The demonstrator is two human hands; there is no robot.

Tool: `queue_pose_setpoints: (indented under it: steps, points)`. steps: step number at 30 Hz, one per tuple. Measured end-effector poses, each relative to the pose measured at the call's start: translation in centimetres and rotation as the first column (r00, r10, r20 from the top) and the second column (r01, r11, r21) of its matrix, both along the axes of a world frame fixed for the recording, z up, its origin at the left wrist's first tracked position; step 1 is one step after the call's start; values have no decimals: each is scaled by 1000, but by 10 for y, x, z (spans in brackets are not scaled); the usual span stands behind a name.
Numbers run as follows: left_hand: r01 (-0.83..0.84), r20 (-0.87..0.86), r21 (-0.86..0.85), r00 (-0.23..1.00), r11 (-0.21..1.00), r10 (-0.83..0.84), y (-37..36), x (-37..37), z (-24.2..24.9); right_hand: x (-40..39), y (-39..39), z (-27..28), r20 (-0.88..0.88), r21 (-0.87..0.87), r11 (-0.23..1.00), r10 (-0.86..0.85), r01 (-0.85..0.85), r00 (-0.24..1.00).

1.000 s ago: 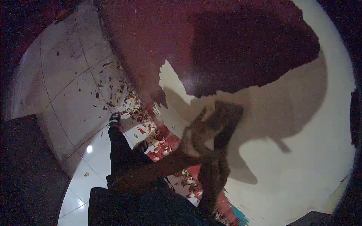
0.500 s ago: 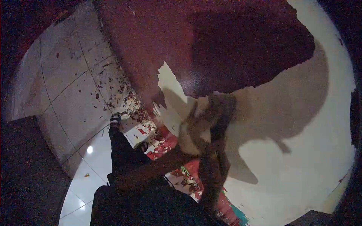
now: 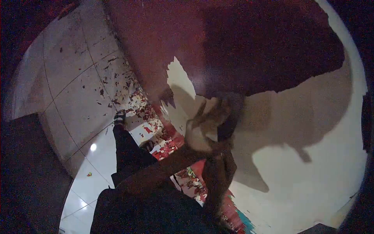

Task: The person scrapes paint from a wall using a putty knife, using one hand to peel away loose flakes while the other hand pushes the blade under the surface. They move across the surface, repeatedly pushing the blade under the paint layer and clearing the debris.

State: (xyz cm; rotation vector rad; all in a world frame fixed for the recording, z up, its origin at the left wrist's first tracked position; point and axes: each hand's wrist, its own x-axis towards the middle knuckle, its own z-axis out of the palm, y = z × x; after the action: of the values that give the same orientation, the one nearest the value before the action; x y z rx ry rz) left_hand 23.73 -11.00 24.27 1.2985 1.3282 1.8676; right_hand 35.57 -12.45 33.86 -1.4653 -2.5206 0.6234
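Both hands are together at the lower edge of the dark red paint [image 3: 272,58] on the wall. My left hand [image 3: 200,134] reaches in from the lower left, its fingers bent around the upper part of a dark hand tool [image 3: 226,132], possibly a scraper. Below it, my right hand [image 3: 221,154] is closed around the lower part of the same tool. Blur and shadow hide the tool's exact shape and working end. Bare cream wall [image 3: 304,195] shows to the right of the hands, and a pale jagged patch [image 3: 179,76] cuts into the red at upper left.
Red and pale paint flakes [image 3: 136,101] litter the tiled floor [image 3: 70,113] along the wall's foot. My foot [image 3: 120,117] stands near them. A strip of red and teal paint [image 3: 243,220] remains low on the wall. A dark surface [image 3: 31,163] lies at left.
The view has shifted slightly, so the wall sits a little farther right and up. My hands stay together on the tool, a little lower against the paint edge and less blurred.
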Motion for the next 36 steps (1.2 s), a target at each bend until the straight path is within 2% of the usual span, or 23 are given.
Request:
queue_pose_setpoints:
  steps: [1, 3, 6, 7, 9, 10, 12, 14, 16, 18, 21, 23, 24, 25, 27, 28, 29, 30, 31, 32, 33, 34, 36]
  points:
    - [-77, -61, -31, 995, 997, 75, 3, 6, 8, 2, -1, -3, 48, 54, 999, 4, -6, 999]
    - [-97, -105, -37, 990, 995, 93, 5, 1, 13, 13, -4, 0, 71, 3, 1000, -23, 23, 997]
    - [71, -31, 16, 997, 997, -71, -2, -20, 6, 26, -7, -5, 44, -136, 975, -171, 175, 984]
    - [131, -7, 37, 991, 991, -131, -5, -23, 4, 30, -7, -10, 26, -147, 976, -160, 162, 987]
    - [86, -86, -13, 993, 996, -86, -3, -11, 4, 28, -5, -17, -58, -150, 980, -143, 133, 988]
    - [-18, -187, -77, 982, 997, 3, 2, 12, 10, 21, -5, -16, -122, -140, 983, -134, 117, 983]
    - [-113, -251, -83, 964, 990, 89, 5, 20, 11, 7, -8, -5, -291, -138, 985, -140, 103, 946]
    - [-66, -160, -2, 985, 998, 65, 3, 9, 5, 8, -6, -11, -376, -258, 959, -211, 117, 902]
    - [-31, -100, 53, 994, 998, 36, 1, 0, 2, 10, -6, -13, -348, -324, 929, -292, 178, 891]
    - [-36, -98, 45, 994, 998, 40, 2, 13, 0, 4, -11, -8, -260, -272, 918, -358, 288, 897]
    - [-49, -69, 65, 996, 997, 53, 6, 8, -4, -2, -7, -8, -390, -408, 882, -402, 237, 828]
    - [-45, -3, 102, 999, 994, 46, 8, -10, -7, 24, 4, -39, -480, -387, 916, -293, 100, 827]
    - [-30, 24, 114, 999, 993, 28, 9, -9, -9, 20, -1, -30, -467, -402, 906, -329, 134, 821]
    - [17, 105, 148, 994, 989, -32, 10, 3, -14, 17, -7, -21, -454, -416, 894, -364, 167, 813]
    - [105, 489, 369, 823, 923, -290, 32, 51, -31, 14, -16, -5, -458, -452, 869, -421, 203, 783]
    - [107, 571, 432, 736, 896, -363, 36, 54, -31, 14, -11, -8, -417, -274, 955, -224, 113, 881]
    - [106, 573, 440, 732, 892, -370, 36, 57, -36, 13, -6, -12, -331, -65, 998, -33, 12, 943]
    - [106, 574, 448, 727, 888, -377, 34, 57, -38, 12, -1, -16, -230, 143, 986, 120, -88, 966]
    - [66, 300, 263, 943, 963, -147, 15, 15, -18, 15, -7, -25, -384, -57, 996, -91, 75, 919]
    - [-15, 124, 130, 992, 991, -1, 15, 16, -16, 13, -9, -30, -490, -274, 942, -310, 194, 815]
    - [-120, -75, 12, 990, 993, 120, 16, 16, -15, 10, -11, -19, -503, -441, 871, -439, 215, 745]
    - [-184, -81, -81, 981, 980, 178, 33, 68, -28, 4, -13, 4, -484, -595, 773, -562, 218, 670]
    - [-297, -79, -56, 953, 953, 293, 41, 66, -24, 1, -4, 4, -470, -505, 846, -435, 170, 768]
